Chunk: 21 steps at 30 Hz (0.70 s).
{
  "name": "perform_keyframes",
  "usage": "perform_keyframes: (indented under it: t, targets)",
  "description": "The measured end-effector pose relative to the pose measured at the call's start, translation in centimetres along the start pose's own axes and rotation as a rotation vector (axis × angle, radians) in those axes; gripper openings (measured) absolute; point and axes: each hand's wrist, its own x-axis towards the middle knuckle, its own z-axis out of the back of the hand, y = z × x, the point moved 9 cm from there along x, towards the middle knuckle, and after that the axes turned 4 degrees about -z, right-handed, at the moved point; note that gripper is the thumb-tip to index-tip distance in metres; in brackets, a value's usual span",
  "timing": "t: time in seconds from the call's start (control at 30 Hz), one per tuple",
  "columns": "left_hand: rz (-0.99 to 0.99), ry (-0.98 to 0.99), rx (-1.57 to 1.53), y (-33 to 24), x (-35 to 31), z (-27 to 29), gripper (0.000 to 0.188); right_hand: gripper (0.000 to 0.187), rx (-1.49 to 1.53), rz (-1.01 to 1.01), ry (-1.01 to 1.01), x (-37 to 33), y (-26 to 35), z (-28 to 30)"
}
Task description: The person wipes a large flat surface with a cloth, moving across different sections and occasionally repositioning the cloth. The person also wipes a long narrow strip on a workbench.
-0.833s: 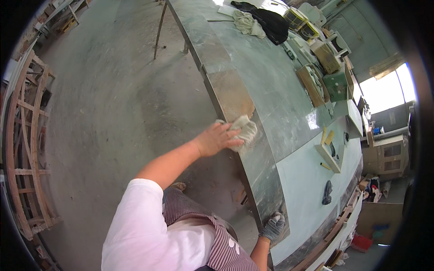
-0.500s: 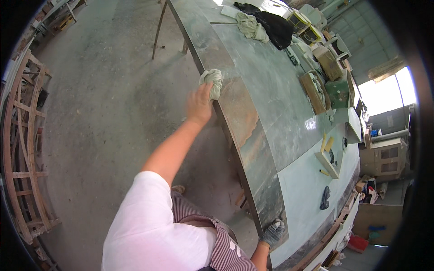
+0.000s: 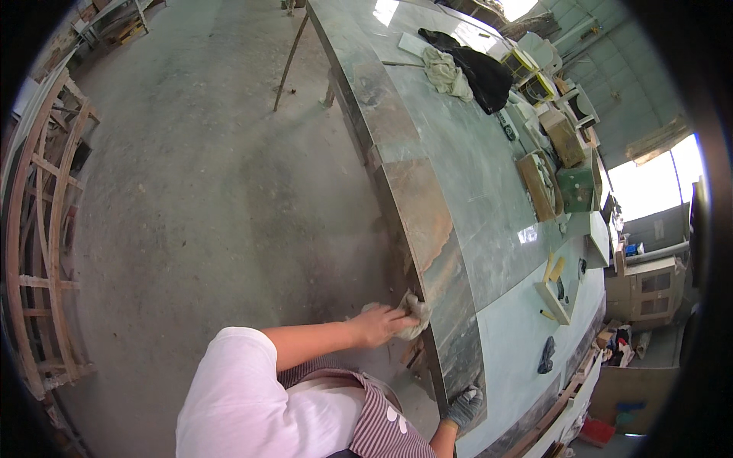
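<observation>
Head view, landmark: marbled slab strip [image 3: 454,305].

Item 1, rag [image 3: 414,314], pale, crumpled: at the strip's left edge, toward its near end. Change: half a second ago it lay beyond the strip's tan patch [image 3: 418,202]; now it is short of that patch. Judged meaning: the work reads as rubbing passes along this edge, presently on the near stretch.

Item 2, left hand [image 3: 374,327], bare: grip closed on the rag, fingers stretched over it.

Item 3, right hand [image 3: 466,404], gloved: at the strip's near end, as before; how far its grip is closed cannot be told.

Surface: bench [image 3: 481,183], glossy grey, right of the strip. Right of the strip's far half, black cloth [image 3: 485,72] and open cardboard box [image 3: 540,183]; right of its near half, white angled frame [image 3: 566,311] and black crumpled bundle [image 3: 547,355].

Room: concrete floor [image 3: 206,191] left of the strip; wooden rack [image 3: 29,281] farther left; bright window [image 3: 649,183] well right.
</observation>
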Motion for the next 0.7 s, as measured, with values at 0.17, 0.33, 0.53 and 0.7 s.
perform_keyframes:
  t: [0.17,0.33,0.53,0.7]
  targets:
    - [0.257,0.213,-0.029,4.9,-5.8,-1.9,0.068,0.031,-0.023,-0.002,-0.034,-0.2,0.3,-0.1]
    - [0.886,0.063,-0.359,17.0,-16.5,-5.1,0.067,0.031,-0.138,-0.157,-0.023,-1.8,-0.3,1.0]
    - [1.34,-0.29,-0.657,28.5,-34.0,-5.6,0.044,0.026,-0.079,-0.112,-0.026,-0.8,0.8,1.1]
    - [1.254,-0.045,-0.317,29.4,-29.7,-2.6,0.048,0.022,0.61,-0.412,0.135,-1.4,-1.4,-2.0]
